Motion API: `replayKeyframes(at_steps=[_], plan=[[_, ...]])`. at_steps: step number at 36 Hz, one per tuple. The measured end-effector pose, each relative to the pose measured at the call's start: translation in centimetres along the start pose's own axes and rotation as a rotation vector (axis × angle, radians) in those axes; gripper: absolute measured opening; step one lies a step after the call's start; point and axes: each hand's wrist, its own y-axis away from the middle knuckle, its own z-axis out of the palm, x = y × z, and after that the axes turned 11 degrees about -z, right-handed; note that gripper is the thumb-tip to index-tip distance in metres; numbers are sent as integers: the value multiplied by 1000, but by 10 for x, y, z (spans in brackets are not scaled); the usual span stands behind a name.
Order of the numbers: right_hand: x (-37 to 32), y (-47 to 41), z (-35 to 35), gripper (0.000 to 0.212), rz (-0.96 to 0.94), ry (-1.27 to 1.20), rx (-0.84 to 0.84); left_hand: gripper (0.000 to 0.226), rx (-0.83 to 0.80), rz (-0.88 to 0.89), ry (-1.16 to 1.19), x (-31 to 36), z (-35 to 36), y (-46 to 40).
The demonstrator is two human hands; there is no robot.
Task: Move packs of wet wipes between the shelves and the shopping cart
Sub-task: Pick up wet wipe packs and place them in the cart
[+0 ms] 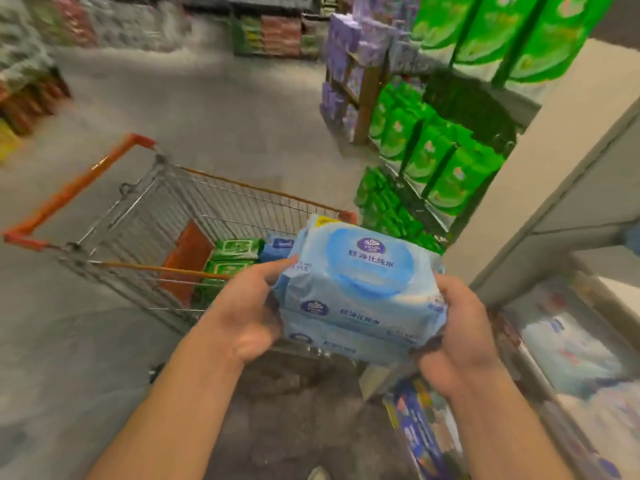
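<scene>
Both hands are up in front, holding a blue pack (360, 292) of wet wipes between them, over the near corner of the cart (166, 216). The left hand (242, 317) grips the pack's left end, thumb lying along the top edge and fingers tucked underneath. The right hand (457, 337) clamps the right end, fingers curled under the bottom and out of sight. It looks like a bundle, several blue packs stacked and wrapped together, a round lid panel facing up with purple logos on top and side.

The cart sits just beyond the hands, wire basket with orange trim, its handle (76, 188) angled off to the left. Down inside lie green packs (232, 258) near the orange seat flap (188, 258), and one more blue pack (277, 245) beside them, partly hidden by the held bundle.

To the right runs the shelf (540, 174), pale and close to the right hand, with more pale-blue goods (571, 348) below it, too blurred to read. Farther along, bright green packages (443, 161) fill the racks, then purple ones (346, 46) beyond. The floor (207, 98) is grey concrete. The whole view is smeared with motion.
</scene>
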Motion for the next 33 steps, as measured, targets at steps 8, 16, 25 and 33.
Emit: replayKeyframes(at_steps=[8,16,25,33], plan=[[9,-76,44,49,75,65,-111,39,96,33,50,44,-38,-32],[25,-144,86,31,162,157,-135,41,323,100,73,85,-74,-75],[65,-224,128,29,209,281,-43,49,239,26,-64,148,-134,-130],[111,-284,149,25,226,302,88,34,235,-132,-261,188,-188,-185]])
